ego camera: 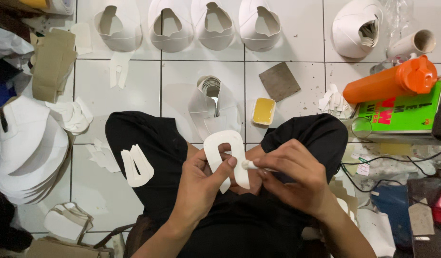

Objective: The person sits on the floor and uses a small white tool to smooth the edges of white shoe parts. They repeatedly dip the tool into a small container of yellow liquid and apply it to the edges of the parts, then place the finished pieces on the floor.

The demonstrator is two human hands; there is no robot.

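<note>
A white U-shaped cut piece (228, 155) is held upright over the person's lap, between the black-clad knees. The left hand (201, 184) pinches its left leg, thumb on the front and fingers behind. The right hand (294, 174) is closed around a small white applicator (249, 165), whose tip touches the right leg of the piece.

On the left thigh lie two more white cut pieces (136, 166), side by side. Just beyond the knees, on the white tiled floor (297, 43), stands a bundle of folded white shoe uppers (214, 102), and just right of it a small square tub of yellow glue (264, 111). Nothing lies between the tub and the hands. A grey-brown square of sheet material (279, 81) lies past the tub.

Along the far edge of the floor four white uppers (189, 24) stand in a row, with a fifth stack (356, 26) towards the far right corner. At the left edge a tall pile of white pieces (29, 148) leans by tan cardboard-coloured parts (53, 62).

At the right edge sits a rectangular tin with a green label bearing red and black print (404, 114); an orange bottle with an orange cap (390, 81) lies across its top. Behind it lies a white tube (411, 44). Black cable (387, 157) trails among scraps near the right knee.
</note>
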